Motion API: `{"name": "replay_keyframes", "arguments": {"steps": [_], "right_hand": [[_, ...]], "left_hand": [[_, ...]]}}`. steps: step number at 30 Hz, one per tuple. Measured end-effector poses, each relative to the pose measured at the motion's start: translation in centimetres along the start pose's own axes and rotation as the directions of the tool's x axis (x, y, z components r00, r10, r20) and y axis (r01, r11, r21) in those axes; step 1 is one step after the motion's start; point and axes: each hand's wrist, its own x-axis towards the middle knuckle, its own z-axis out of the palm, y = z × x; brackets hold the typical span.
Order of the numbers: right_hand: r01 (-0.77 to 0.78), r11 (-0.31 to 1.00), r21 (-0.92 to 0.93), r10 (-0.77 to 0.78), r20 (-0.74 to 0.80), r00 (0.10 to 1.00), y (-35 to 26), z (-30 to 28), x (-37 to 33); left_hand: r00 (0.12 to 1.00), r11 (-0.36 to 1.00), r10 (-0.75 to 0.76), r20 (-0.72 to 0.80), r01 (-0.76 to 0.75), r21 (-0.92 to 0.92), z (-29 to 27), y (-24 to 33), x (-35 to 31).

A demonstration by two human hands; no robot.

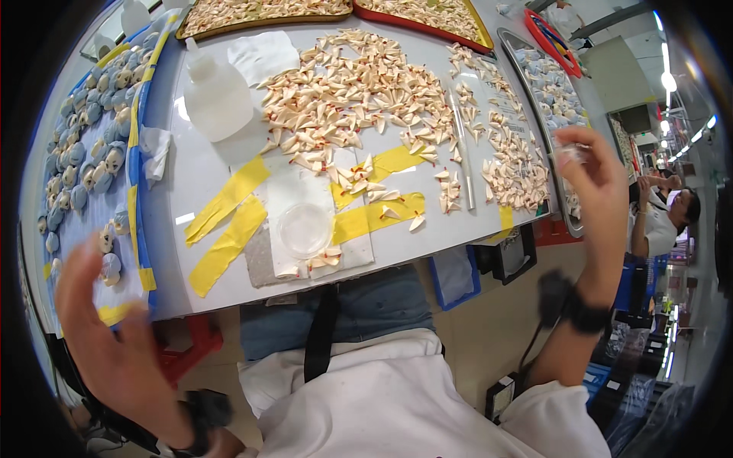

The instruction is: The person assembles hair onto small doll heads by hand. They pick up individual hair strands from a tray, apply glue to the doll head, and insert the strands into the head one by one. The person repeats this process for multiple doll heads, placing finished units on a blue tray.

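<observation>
My left hand, a little blurred, hovers at the near end of the left-hand tray, its thumb and fingers apart. Beside its fingertips sit small round blue-grey doll-head-like pieces with pale faces. My right hand is raised at the right table edge, its fingertips pinched on a small whitish piece, partly hidden by the fingers. Next to it stands a metal tray of blue-and-white pieces. Many small cream pointed pieces with red tips lie heaped between the hands.
A translucent squeeze bottle stands at the left of the heap. A clear round dish rests on a taped white sheet near the front edge. Trays of cream pieces line the back. Another person is at the far right.
</observation>
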Motion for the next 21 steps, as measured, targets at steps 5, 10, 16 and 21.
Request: {"name": "replay_keyframes", "arguments": {"steps": [5, 10, 16, 21], "right_hand": [[0.145, 0.789, -0.598, -0.109, 0.097, 0.989, 9.7, -6.8, 3.6], [0.061, 0.711, -0.701, -0.05, 0.037, 0.998, 8.4, -6.2, 3.3], [0.246, 0.88, -0.406, -0.203, 0.146, 0.968, 2.6, -1.4, 4.0], [0.367, 0.904, -0.218, -0.267, 0.384, 0.884, 0.2, 3.3, 5.5]], "left_hand": [[0.943, 0.982, -0.004, 0.334, -0.059, 0.178, 0.0, -2.3, 3.0], [0.869, 0.997, -0.034, 0.493, -0.006, 0.078, -0.4, -2.2, 3.2], [0.881, 0.986, -0.076, 0.467, -0.001, 0.164, -1.7, -4.5, 3.1], [0.92, 0.966, -0.189, 0.345, 0.112, 0.232, -1.4, -4.9, 3.3]]}}
